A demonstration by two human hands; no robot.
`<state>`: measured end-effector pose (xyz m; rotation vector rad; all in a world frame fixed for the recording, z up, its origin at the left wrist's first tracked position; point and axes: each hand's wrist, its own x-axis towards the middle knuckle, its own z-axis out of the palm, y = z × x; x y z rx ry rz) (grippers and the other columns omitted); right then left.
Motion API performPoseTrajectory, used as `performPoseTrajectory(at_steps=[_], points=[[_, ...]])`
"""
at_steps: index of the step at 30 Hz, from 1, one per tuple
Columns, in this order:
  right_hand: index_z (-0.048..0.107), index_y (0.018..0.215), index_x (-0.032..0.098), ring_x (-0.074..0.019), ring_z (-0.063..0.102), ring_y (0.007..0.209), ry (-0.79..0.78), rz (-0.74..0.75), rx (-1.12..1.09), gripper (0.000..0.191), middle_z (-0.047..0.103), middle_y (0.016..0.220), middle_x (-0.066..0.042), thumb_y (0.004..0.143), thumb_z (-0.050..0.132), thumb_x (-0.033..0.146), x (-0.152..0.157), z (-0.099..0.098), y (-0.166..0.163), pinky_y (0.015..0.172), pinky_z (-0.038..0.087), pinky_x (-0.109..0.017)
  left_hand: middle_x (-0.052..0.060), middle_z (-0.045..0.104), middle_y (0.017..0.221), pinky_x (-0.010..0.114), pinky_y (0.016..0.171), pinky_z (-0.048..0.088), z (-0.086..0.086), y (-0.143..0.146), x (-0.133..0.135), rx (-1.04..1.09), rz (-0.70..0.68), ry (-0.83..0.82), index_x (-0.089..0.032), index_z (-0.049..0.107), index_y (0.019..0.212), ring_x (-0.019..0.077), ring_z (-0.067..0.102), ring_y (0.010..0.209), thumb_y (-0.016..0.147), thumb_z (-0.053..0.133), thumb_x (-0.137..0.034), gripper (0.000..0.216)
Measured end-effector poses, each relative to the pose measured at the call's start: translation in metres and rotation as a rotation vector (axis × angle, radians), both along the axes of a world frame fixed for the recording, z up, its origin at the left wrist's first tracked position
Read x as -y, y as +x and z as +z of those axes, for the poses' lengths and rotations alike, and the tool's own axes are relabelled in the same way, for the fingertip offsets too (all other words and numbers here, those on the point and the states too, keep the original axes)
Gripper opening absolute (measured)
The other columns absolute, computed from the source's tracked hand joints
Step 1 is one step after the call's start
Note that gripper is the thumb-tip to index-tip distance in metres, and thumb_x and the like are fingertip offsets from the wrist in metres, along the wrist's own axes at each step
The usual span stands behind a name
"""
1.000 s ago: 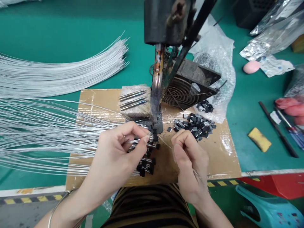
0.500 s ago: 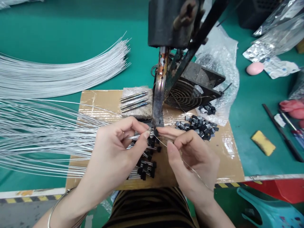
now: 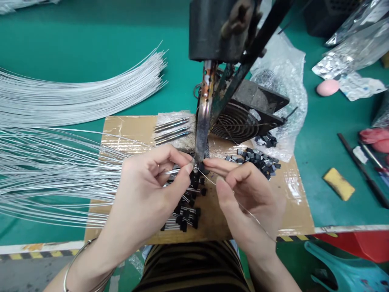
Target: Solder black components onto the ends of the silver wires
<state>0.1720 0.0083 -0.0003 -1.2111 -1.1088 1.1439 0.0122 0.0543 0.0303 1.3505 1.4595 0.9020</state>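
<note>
My left hand pinches the end of a thin white wire between thumb and forefinger, right under the tip of the soldering iron. My right hand is closed too, holding a fine solder wire whose end meets the iron tip; a small black part may sit at its fingertips, but I cannot tell. Below the fingers lies a cluster of wires with black parts soldered on. All this rests on a cardboard sheet.
Loose black parts are heaped right of the iron, before a black fan and bubble wrap. White wire bundles spread at left. Metal rods lie on a sponge. A yellow sponge, tools and another person's fingers at right.
My right hand moved up and left from the cardboard's middle to the iron tip, bringing the solder wire there. The left hand rose slightly with its wire end.
</note>
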Motion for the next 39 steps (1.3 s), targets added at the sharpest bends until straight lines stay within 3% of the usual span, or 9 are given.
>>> performPoseTrajectory(at_steps=[15, 25, 39], points=[[0.061, 0.087, 0.024, -0.0209, 0.074, 0.118, 0.001, -0.013, 0.000, 0.019, 0.078, 0.124, -0.004, 0.097, 0.065, 0.008, -0.0009, 0.0017, -0.0003, 0.107, 0.059, -0.040, -0.002, 0.075, 0.081, 0.013, 0.057, 0.050, -0.0002, -0.0033, 0.0037, -0.009, 0.008, 0.007, -0.020, 0.073, 0.077, 0.0077, 0.067, 0.066, 0.084, 0.073, -0.009, 0.013], [0.061, 0.086, 0.023, -0.0214, 0.074, 0.120, 0.004, -0.016, 0.008, 0.018, 0.078, 0.126, -0.004, 0.098, 0.065, 0.009, -0.0002, 0.0013, -0.0008, 0.106, 0.060, -0.039, -0.005, 0.075, 0.080, 0.010, 0.054, 0.046, 0.0012, -0.0041, 0.0035, 0.004, 0.010, 0.012, -0.021, 0.074, 0.078, 0.0045, 0.066, 0.066, 0.084, 0.075, -0.009, 0.014], [0.058, 0.084, 0.024, -0.0230, 0.076, 0.117, 0.001, -0.003, 0.047, 0.020, 0.079, 0.124, -0.006, 0.096, 0.064, 0.009, -0.0034, 0.0046, -0.0009, 0.107, 0.061, -0.043, -0.003, 0.077, 0.083, 0.011, 0.057, 0.050, 0.0003, -0.0054, 0.0044, 0.005, 0.016, 0.009, -0.021, 0.075, 0.080, 0.0066, 0.068, 0.067, 0.085, 0.076, -0.010, 0.012]])
